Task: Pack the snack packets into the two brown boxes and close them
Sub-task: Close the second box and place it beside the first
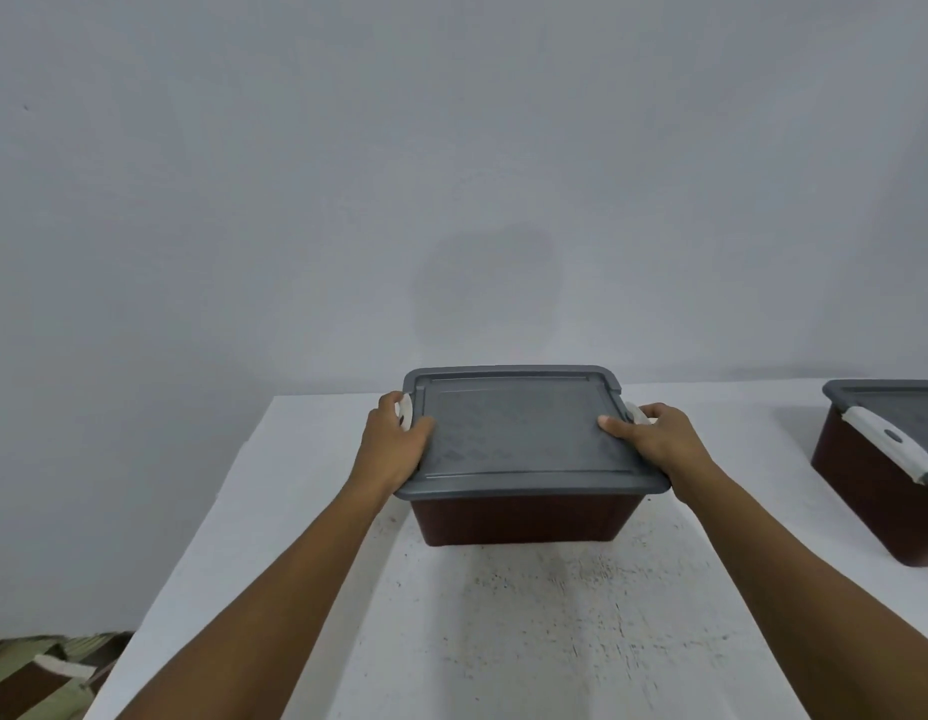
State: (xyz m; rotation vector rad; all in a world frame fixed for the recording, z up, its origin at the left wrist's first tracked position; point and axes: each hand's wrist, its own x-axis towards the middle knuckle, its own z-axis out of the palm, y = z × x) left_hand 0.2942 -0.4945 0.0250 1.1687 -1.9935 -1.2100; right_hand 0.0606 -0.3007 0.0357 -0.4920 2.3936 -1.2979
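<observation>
I'm closing the brown box on the table: my left hand and right hand are gripping the grey lid ends, thumbs on top, fingers curling over the white latches; next, probably snapping both down.

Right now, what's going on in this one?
A person grips a brown box on the white table with both hands. The left hand is at one end and the right hand at the other. Both thumbs rest on the grey lid, which is already on, and the fingers curl round a white latch at each end. Whether the latches are snapped shut cannot be seen. A second box, also lidded, sits at the table's right edge.
</observation>
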